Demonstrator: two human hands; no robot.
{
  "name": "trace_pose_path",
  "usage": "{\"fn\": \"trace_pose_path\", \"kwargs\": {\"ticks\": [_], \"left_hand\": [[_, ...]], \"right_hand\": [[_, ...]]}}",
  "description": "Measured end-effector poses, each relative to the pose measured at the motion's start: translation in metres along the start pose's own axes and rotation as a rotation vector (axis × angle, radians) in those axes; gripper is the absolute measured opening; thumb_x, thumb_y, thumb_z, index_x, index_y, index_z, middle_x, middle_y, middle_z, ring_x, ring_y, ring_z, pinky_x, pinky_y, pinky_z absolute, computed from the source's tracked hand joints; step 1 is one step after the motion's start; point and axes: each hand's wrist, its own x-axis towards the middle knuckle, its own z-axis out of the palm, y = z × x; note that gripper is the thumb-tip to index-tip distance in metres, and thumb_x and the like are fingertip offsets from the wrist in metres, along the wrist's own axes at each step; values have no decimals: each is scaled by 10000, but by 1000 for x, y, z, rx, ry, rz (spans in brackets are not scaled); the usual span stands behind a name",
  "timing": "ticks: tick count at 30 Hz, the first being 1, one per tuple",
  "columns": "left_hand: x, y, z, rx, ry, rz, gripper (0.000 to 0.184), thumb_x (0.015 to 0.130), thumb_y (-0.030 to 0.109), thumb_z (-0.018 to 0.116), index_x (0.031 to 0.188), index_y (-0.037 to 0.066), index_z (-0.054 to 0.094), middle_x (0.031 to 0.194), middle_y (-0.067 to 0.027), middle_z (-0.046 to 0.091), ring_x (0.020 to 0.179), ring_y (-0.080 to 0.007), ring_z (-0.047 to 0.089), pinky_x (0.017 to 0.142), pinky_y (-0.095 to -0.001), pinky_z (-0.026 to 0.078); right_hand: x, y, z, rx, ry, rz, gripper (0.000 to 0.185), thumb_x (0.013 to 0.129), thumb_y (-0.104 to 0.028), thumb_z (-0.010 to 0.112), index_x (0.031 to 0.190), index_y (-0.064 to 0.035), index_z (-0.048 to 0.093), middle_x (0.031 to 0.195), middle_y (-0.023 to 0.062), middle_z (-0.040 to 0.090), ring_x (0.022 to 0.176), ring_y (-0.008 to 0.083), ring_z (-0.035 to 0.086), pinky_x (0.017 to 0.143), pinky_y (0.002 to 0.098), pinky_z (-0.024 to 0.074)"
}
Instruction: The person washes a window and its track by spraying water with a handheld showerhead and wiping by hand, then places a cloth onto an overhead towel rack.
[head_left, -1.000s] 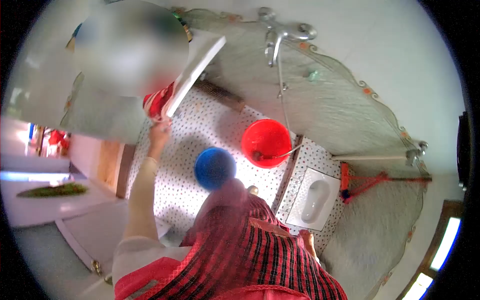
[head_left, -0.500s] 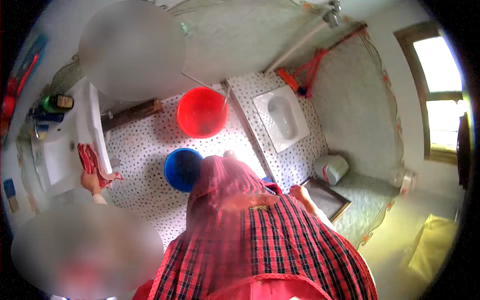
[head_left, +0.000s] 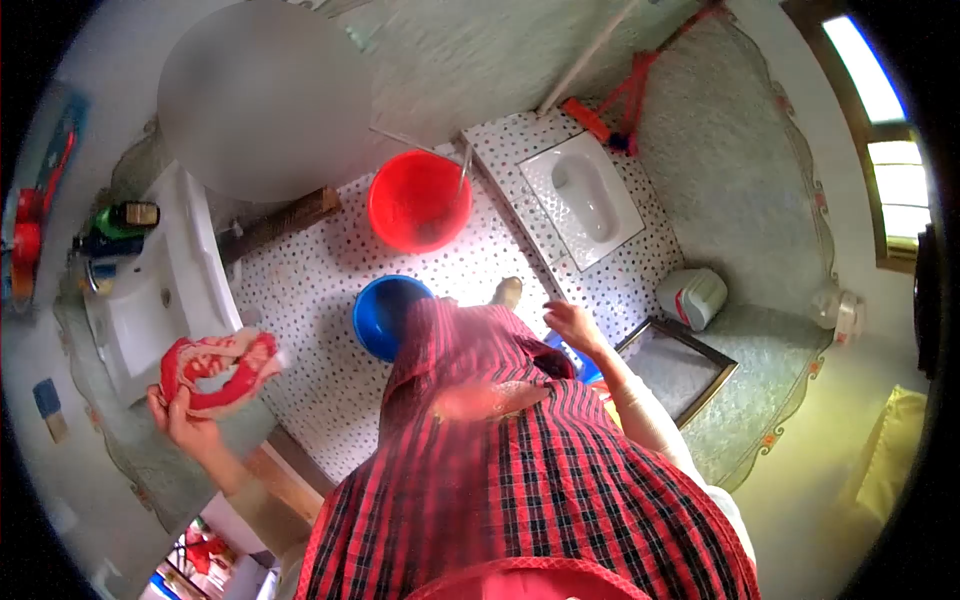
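Observation:
My left hand (head_left: 187, 425) grips a bunched red-and-white cloth (head_left: 212, 385) and holds it up by the front end of the white washbasin (head_left: 135, 352). The cloth is folded into a loose ring with a gap in its middle. My right hand (head_left: 572, 326) hangs over the spotted floor to the right of my red checked apron (head_left: 560, 480). Its fingers are loosely bent and apart, with nothing visible in them. Nearest to it are the floor step and a blue object (head_left: 572, 358) partly hidden by the apron.
A blue bucket (head_left: 380, 325) and a red bucket (head_left: 395, 220) with a stick in it stand on the floor. A squat toilet (head_left: 598, 215) lies on the raised step. Around it are a broom (head_left: 588, 120), a white container (head_left: 692, 297) and a dark-framed panel (head_left: 675, 370).
My left hand has lifted the cloth from the basin's edge and brought it rightward and nearer to me. The right hand has moved forward and left, its fingers loosening.

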Motion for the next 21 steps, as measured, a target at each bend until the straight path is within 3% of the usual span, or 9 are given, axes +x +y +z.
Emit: {"fn": "trace_pose_path", "kwargs": {"ticks": [2,3,4,7,9,14,17,20,21], "left_hand": [[-8,-4,14,-25,-139,81,359,683,-14,568,1027,-15,466,1005,-110,553,930,-206,550,817,-325,469],[-19,3,37,-81,-242,100,382,674,-14,556,1042,-22,455,1033,-129,548,948,-220,550,843,-328,466],[-23,6,62,-158,-466,160,464,699,-4,560,1151,-23,457,1042,-139,557,898,-214,547,853,-349,458],[-70,22,166,-227,-661,101,385,672,-7,559,1045,-4,460,1070,-143,548,933,-222,539,913,-369,433],[-110,29,233,-189,-975,77,337,682,28,635,959,34,442,1115,-135,541,993,-233,524,973,-370,383],[-165,-11,317,-181,-1399,-351,449,681,147,801,940,72,442,1112,-113,540,1012,-184,525,924,-315,395],[-185,-33,356,-157,-1484,-638,553,738,369,787,1040,47,453,1035,-81,560,870,-104,522,765,-220,408],[-209,-54,400,-16,-1596,-706,765,776,589,661,1175,-25,437,997,-50,574,814,-87,528,674,-197,416],[-234,-66,420,39,-1575,-652,798,777,605,649,1193,-44,441,1000,-53,588,826,-102,551,674,-203,434]], "right_hand": [[20,-40,9,13,-67,-171,355,890,-221,603,1188,-28,587,1127,133,645,1021,218,620,880,332,491],[16,-69,11,295,-118,-193,355,900,-237,597,1198,-44,590,1110,108,652,1008,198,615,885,337,492],[6,-114,1,305,-154,-225,345,904,-246,601,1185,-45,604,1114,100,649,1005,195,612,883,343,492],[0,-152,-1,733,-400,-388,455,961,-411,494,1082,-4,658,1011,80,687,940,142,606,891,320,468],[-17,-158,-19,1006,-479,-471,596,965,-532,376,1132,-25,641,1045,92,673,969,181,612,898,333,464],[-14,-124,-65,1332,-117,-393,597,935,-584,398,1036,-38,617,895,44,650,795,126,589,740,284,474],[-20,-102,-99,1529,221,-352,401,940,-398,548,1028,-16,631,887,18,655,802,86,582,719,252,463],[-36,-67,-138,1326,123,-339,310,904,-279,625,1060,-12,647,959,34,666,892,106,594,798,280,475],[-51,-49,-162,1258,93,-324,271,891,-258,638,949,6,659,849,-1,646,799,63,558,715,246,454]]}}
